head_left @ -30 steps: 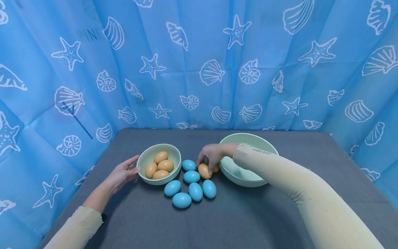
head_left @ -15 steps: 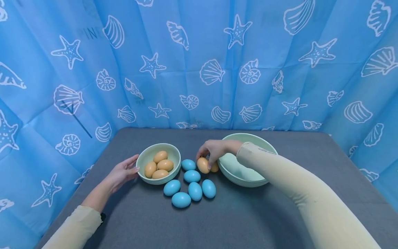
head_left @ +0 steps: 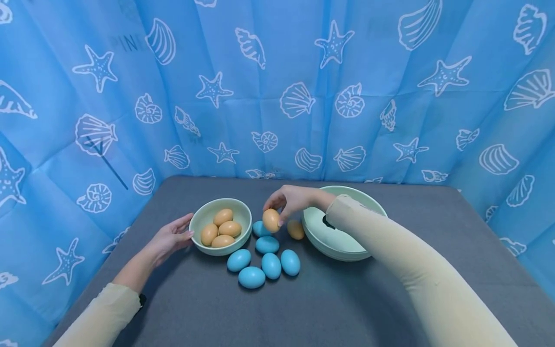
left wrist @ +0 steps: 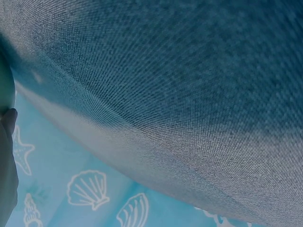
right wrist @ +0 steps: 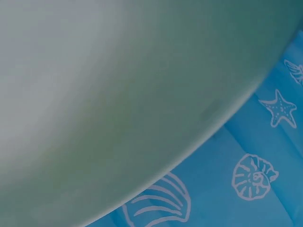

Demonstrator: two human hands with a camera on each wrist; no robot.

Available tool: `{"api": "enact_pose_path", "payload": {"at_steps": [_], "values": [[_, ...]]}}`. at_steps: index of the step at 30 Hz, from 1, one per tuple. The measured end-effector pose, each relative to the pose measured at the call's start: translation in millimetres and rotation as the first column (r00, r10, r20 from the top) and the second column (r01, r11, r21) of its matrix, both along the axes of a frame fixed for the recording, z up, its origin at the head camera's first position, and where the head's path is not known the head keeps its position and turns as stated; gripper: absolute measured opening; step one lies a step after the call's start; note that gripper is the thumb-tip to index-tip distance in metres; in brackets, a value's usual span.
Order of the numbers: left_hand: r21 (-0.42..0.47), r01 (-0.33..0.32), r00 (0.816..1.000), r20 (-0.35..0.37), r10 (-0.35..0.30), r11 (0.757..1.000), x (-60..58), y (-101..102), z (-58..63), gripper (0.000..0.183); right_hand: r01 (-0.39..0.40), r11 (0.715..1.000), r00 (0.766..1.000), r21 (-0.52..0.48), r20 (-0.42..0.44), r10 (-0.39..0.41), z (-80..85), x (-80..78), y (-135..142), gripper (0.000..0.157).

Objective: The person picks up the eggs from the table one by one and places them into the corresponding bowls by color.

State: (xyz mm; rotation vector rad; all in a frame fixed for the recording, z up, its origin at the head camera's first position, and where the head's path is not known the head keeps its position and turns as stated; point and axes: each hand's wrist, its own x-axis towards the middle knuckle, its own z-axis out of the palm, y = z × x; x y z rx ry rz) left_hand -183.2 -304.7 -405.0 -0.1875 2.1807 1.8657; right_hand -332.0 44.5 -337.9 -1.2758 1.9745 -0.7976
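In the head view my right hand (head_left: pixel 295 198) pinches an orange egg (head_left: pixel 271 220), held up over the back blue egg (head_left: pixel 261 229). Another orange egg (head_left: pixel 296 230) lies by the large pale green bowl (head_left: pixel 336 253). My left hand (head_left: pixel 171 238) rests with its fingers against the left side of the small pale green bowl (head_left: pixel 220 203), where several orange eggs (head_left: pixel 230 228) lie. The left wrist view shows a thumb (left wrist: pixel 8 122) on that bowl's wall. The large bowl's inside (right wrist: pixel 142 94) fills most of the right wrist view.
Several blue eggs (head_left: pixel 251 277) lie loosely grouped on the grey tablecloth (head_left: pixel 208 308) between and in front of the bowls. My right forearm (head_left: pixel 390 241) crosses over the large bowl. A blue curtain (head_left: pixel 277 72) with shell prints hangs behind the table.
My right hand has lifted the orange egg off the tablecloth and carried it left, uncovering the other orange egg. My left hand stays against the small bowl.
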Motion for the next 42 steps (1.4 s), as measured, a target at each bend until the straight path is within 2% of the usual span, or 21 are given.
{"api": "enact_pose_path", "payload": {"at_steps": [11, 17, 26, 33, 42], "values": [[0.003, 0.008, 1.000, -0.011, -0.008, 1.000, 0.5, -2, 0.6, 0.068, 0.065, 0.996, 0.998, -0.054, 0.029, -0.063, 5.1, -0.1, -24, 0.052], [-0.010, 0.018, 0.999, -0.035, -0.018, 1.000, 0.4, -1, -0.4, 0.068, 0.062, 0.995, 0.998, -0.076, 0.037, -0.059, 4.2, 0.3, -36, 0.054], [-0.028, 0.020, 0.998, -0.054, -0.022, 0.999, 0.4, -1, -1.0, 0.068, 0.075, 0.996, 0.997, -0.040, -0.007, -0.075, 8.0, 2.7, -50, 0.055], [-0.038, 0.009, 0.998, -0.055, -0.011, 0.999, 0.6, -1, -0.9, 0.068, 0.043, 0.999, 0.999, -0.024, -0.019, -0.044, 13.6, 6.0, -64, 0.055], [-0.028, 0.000, 0.999, -0.046, -0.001, 1.000, 1.3, 1, -0.8, 0.068, -0.024, 1.000, 0.997, 0.008, -0.079, 0.025, 7.9, 10.9, -80, 0.054]]}}
